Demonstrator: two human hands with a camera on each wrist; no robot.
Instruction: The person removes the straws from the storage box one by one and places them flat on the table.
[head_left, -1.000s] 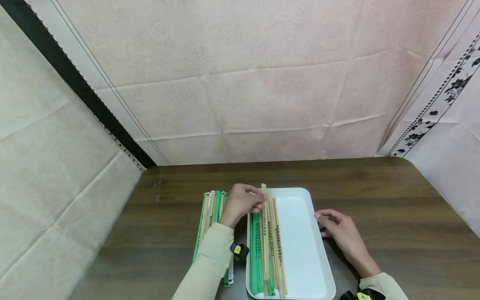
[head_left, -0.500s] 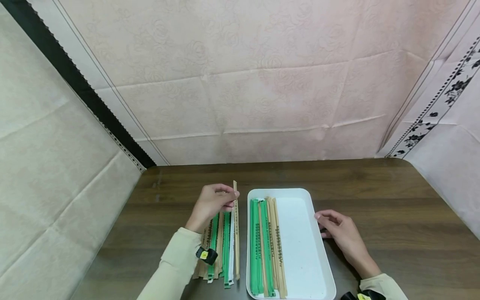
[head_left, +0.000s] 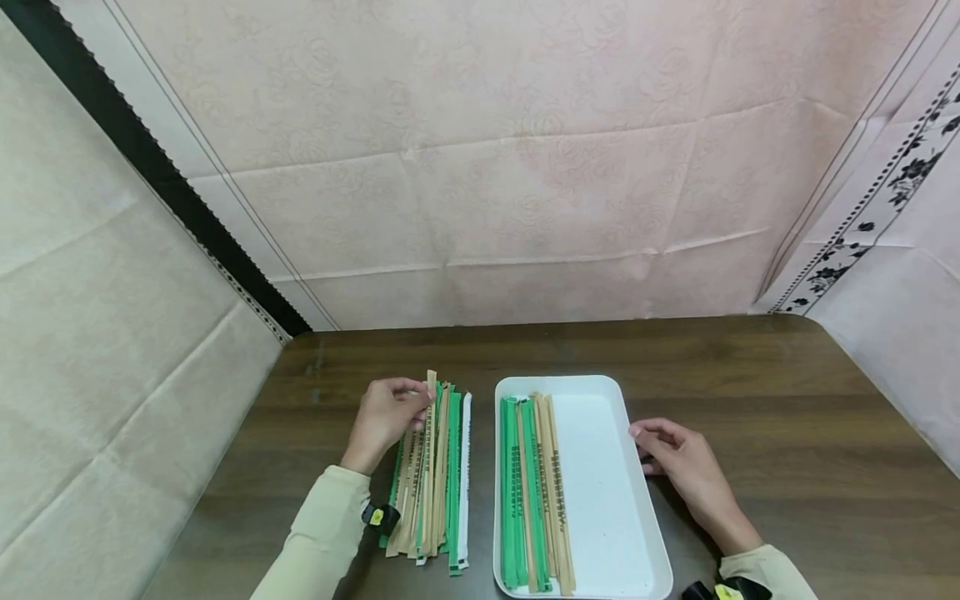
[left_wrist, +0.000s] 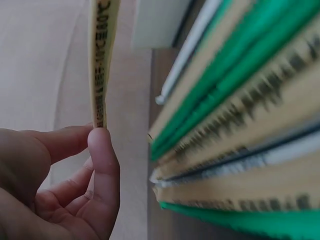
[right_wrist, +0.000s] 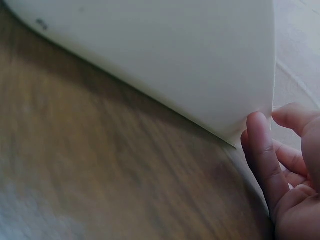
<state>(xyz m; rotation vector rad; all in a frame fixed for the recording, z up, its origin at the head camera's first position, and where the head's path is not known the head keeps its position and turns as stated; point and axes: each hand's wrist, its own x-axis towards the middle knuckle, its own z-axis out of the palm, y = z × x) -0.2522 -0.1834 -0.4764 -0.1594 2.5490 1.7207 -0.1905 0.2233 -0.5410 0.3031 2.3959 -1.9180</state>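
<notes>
Left hand (head_left: 386, 421) was at the left of the worktop (head_left: 780, 400), fingers pinching one tan strip (left_wrist: 100, 65) near its far end, between thumb and a finger; dark print showed along it. That strip was over the loose pile (head_left: 452, 467), left of the tray (head_left: 611, 508); couldn't tell whether it touched the strips below. Pile was tan, green and white strips, running near to far, overlapping, ends uneven, a white strip (head_left: 465, 483) along its right side. Right hand (head_left: 686, 467) was at the tray's right side, fingers grasping its rim between thumb and finger, per the right wrist view. Tray was white, shallow, rounded corners, flat on the worktop, its long sides running near to far. Sorted strips lay along its left part: green strips (head_left: 512, 492) leftmost, then a tan one, another green one, then tan strips (head_left: 558, 508) rightmost, all roughly parallel. Worktop was brown wood grain. Both arms had pale sleeves (head_left: 318, 525) and black wrist cameras (head_left: 381, 517) with yellow marks. Pale patterned cloth (head_left: 487, 167) hung behind the far edge, with a black band (head_left: 153, 162) at left.
</notes>
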